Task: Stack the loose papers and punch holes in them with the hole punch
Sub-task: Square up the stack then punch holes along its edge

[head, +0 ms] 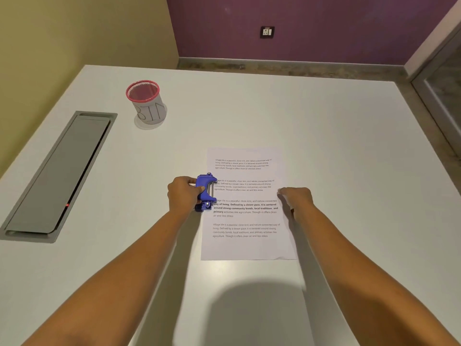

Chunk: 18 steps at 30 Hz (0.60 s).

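Note:
A stack of white printed papers (pixel 249 221) lies flat in the middle of the white table (pixel 336 146). A blue hole punch (pixel 205 191) sits over the middle of the stack's left edge. My left hand (pixel 183 194) grips the punch from the left side. My right hand (pixel 296 198) rests on the stack's right edge, fingers curled down onto the paper. How many sheets the stack holds cannot be seen.
A mesh cup with a red rim, labelled BIN (pixel 147 103), stands at the back left. A grey recessed cable hatch (pixel 57 176) runs along the table's left side. The table's far edge meets a purple wall with a socket (pixel 267 32).

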Motion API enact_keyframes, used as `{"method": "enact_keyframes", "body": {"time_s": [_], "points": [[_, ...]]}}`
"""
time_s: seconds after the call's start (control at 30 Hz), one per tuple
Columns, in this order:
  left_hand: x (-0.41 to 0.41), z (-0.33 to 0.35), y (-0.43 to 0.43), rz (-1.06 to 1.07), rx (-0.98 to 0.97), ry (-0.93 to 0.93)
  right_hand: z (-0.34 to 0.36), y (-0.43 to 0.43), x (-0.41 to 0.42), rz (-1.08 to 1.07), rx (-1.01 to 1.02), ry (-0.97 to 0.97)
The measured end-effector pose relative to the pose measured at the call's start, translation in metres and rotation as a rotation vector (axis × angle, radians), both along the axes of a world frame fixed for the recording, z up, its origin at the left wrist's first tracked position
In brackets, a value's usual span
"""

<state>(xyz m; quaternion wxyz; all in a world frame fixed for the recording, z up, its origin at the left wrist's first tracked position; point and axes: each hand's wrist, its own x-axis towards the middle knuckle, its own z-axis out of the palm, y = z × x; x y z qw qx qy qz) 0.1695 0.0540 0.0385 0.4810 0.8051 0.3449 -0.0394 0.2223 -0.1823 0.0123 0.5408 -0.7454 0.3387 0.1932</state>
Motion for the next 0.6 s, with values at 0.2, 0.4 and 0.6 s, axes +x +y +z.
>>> {"method": "enact_keyframes", "body": {"time_s": [0.2,0.4,0.6], "points": [[0.001,-0.003,0.002,0.008,-0.001,-0.005,0.001,0.003,0.002,0.118,-0.115,0.011],[0.002,-0.007,0.003,0.019,-0.006,-0.008,-0.003,0.008,-0.009,0.190,-0.191,-0.130],[0.003,-0.010,0.006,0.037,-0.056,-0.020,-0.006,0.004,-0.014,0.196,-0.185,-0.162]]}}
